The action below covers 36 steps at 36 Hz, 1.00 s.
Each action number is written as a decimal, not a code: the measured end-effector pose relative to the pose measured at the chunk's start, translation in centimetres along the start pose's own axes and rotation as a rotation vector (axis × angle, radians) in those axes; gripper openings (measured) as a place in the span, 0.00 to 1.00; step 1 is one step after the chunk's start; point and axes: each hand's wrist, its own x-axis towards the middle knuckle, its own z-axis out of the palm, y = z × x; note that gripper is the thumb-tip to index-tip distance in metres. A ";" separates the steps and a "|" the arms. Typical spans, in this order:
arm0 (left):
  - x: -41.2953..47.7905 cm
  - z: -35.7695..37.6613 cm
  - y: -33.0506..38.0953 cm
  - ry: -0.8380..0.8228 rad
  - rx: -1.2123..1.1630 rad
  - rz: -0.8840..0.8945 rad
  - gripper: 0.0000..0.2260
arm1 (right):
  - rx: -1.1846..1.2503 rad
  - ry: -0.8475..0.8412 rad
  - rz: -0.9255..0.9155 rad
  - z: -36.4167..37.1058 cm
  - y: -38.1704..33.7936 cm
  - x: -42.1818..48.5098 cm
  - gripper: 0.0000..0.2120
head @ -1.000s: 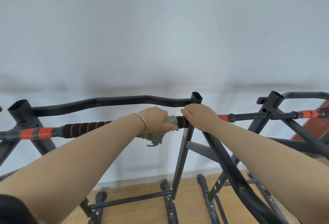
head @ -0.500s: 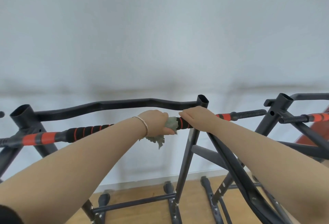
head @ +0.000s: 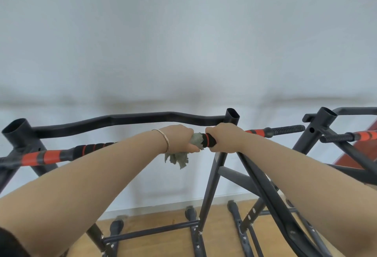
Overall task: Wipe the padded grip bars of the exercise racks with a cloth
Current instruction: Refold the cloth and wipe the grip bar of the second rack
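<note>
grey-green cloth (head: 195, 141) bunched around black-and-orange padded grip bar (head: 61, 154), tail hanging

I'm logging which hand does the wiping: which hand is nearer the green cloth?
Left. The left hand grips the cloth around the padded bar; the right hand holds the bar just to the cloth's right.

Left hand (head: 179, 138) wraps cloth (head: 196, 140) round padded bar (head: 210, 142); right hand (head: 224, 139) grips it.

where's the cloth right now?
Head view, centre: the cloth is bunched round the padded grip bar in the left hand, its tail hanging below, just left of the right hand gripping the same bar.
</note>
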 end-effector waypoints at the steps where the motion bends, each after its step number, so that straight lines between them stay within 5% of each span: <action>1: -0.4 0.2 0.0 0.061 0.071 0.020 0.17 | 0.052 -0.081 0.009 -0.5 0.1 0.3 0.09; 6: -2.4 1.1 -1.1 0.299 0.455 0.203 0.21 | 0.286 -0.439 0.021 -3.4 0.2 1.4 0.14; 11: -4.7 0.2 -2.8 0.278 0.381 0.126 0.30 | 0.365 -0.245 0.024 -2.7 0.6 -0.3 0.19; 14: -5.6 -0.4 -3.1 0.087 0.156 0.000 0.36 | 0.383 -0.105 0.004 -2.6 -0.4 -0.8 0.16; 16: -5.4 -0.7 -3.0 -0.013 -0.022 -0.039 0.31 | 0.177 -0.068 -0.056 -2.2 -1.5 -0.6 0.17; 20: -4.6 -0.4 -3.0 -0.023 -0.046 -0.042 0.20 | -0.339 0.041 -0.154 -0.7 -3.7 -0.1 0.02; 27: -3.4 0.1 -3.1 0.039 0.040 -0.071 0.17 | -0.462 0.234 0.056 1.6 -5.5 -0.3 0.02; 30: -3.4 0.8 -3.6 0.091 0.077 -0.071 0.16 | -0.387 -0.005 0.053 -0.2 -5.2 1.1 0.05; 34: -3.5 1.5 -3.7 0.178 0.122 -0.046 0.17 | 0.429 -0.408 0.339 -3.6 -4.2 3.1 0.19; 36: -3.5 1.6 -3.8 0.185 0.147 -0.054 0.17 | 0.336 -0.348 0.308 -3.3 -4.4 3.4 0.20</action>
